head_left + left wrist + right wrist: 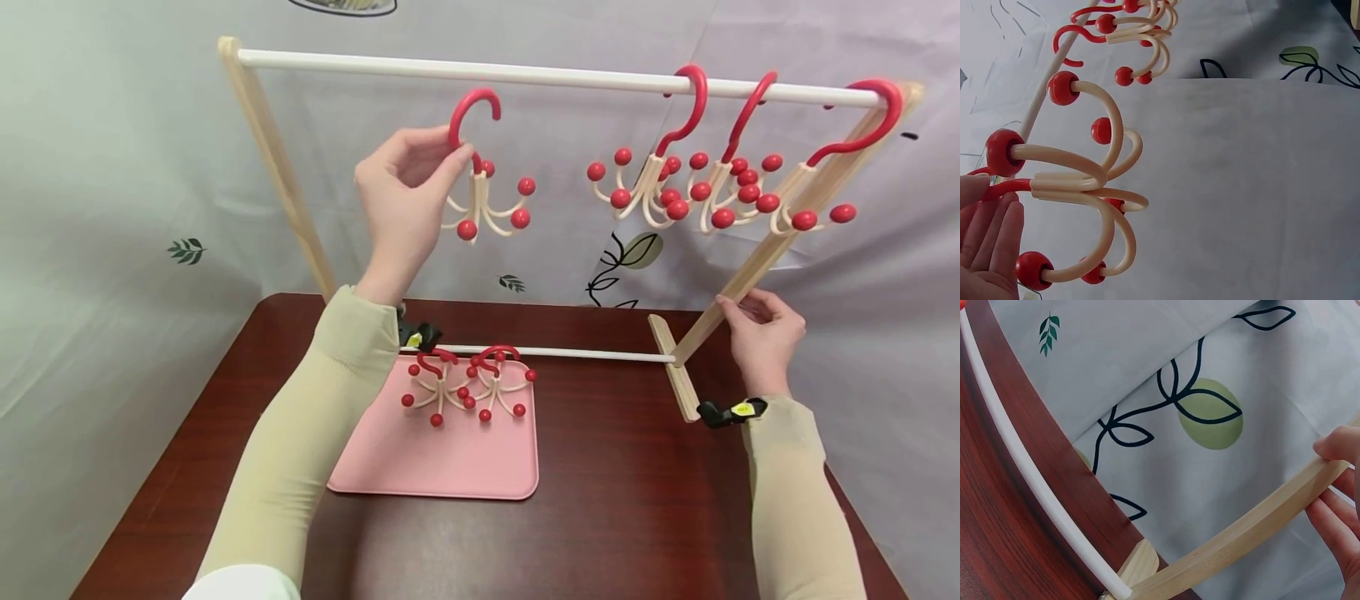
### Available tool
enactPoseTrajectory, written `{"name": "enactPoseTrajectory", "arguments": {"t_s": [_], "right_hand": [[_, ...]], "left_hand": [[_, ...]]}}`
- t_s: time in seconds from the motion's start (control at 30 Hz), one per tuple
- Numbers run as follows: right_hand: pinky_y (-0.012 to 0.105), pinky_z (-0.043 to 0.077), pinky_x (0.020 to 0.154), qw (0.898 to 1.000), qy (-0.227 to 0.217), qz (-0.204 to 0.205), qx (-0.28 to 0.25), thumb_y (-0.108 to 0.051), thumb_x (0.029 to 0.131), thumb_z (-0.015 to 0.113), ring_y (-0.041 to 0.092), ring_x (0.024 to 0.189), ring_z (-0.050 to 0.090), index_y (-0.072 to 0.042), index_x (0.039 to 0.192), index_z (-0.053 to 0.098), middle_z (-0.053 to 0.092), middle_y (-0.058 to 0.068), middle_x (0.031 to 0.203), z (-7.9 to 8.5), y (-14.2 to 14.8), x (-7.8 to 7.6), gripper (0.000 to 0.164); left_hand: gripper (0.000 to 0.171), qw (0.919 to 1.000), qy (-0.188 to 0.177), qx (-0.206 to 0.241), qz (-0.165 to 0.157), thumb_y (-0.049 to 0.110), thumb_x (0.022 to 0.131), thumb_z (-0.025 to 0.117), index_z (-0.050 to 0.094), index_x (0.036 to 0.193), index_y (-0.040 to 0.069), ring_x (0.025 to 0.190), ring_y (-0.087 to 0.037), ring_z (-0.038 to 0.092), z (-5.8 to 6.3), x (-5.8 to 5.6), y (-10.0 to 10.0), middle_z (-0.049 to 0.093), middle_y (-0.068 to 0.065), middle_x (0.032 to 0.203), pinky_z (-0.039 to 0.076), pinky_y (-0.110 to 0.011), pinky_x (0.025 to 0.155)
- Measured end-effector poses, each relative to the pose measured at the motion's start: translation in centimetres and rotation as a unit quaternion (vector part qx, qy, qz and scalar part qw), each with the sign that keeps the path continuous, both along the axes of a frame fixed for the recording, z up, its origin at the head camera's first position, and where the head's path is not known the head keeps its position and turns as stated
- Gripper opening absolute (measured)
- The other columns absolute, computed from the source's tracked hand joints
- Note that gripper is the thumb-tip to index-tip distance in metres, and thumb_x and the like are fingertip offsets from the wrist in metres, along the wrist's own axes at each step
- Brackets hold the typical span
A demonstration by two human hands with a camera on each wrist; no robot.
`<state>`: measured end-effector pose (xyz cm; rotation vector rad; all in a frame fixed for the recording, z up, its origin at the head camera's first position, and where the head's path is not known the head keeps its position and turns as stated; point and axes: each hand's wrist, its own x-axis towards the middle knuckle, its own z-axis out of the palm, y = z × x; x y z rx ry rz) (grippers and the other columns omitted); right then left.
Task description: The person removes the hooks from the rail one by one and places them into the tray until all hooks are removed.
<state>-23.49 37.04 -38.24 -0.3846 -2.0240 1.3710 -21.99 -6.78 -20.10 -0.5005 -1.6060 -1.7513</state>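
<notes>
Fingers of the left hand [405, 196] pinch a red-hooked claw hanger [478, 196] below the white rail [450, 69]; the right hand [765, 337] grips the wooden upright [776, 250]. The hanger looks light, stiff and slick, best held at the hook's base.

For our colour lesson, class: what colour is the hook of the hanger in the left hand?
The hook is red, seen best in the head view.

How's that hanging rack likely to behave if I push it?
It might tip: the rack stands tall over a short wooden foot. It's probably light for its size, given its slim wooden posts. It seems fairly stiff, since the top rod shows no obvious sag under three hangers.
</notes>
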Motion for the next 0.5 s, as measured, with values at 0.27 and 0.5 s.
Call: {"name": "enactPoseTrajectory", "arguments": {"t_s": [0.27,0.5], "right_hand": [[0.011,0.052,0.074,1.000,-0.009,0.000,-0.004,-0.019,0.085,0.085,-0.001,0.085,0.067,-0.005,0.118,0.076,0.071,-0.015,0.089,0.1,0.1,0.0,0.037],[0.011,0.053,0.074,1.000,-0.008,0.000,-0.005,-0.019,0.085,0.085,-0.001,0.085,0.067,-0.005,0.118,0.076,0.071,-0.015,0.091,0.1,0.1,0.0,0.037]], "left_hand": [[0.020,0.9992,-0.016,-0.022,0.028,0.004,0.085,0.083,0.077,0.104,0.000,0.091,-0.018,0.074,-3.2,0.7,-1.8,0.077,-0.009,0.097,0.057,-0.033,0.090],[0.021,0.9986,-0.032,-0.026,0.034,0.004,0.085,0.084,0.077,0.104,0.000,0.089,-0.018,0.074,-6.1,0.4,-3.4,0.077,-0.008,0.095,0.058,-0.033,0.088]]}}
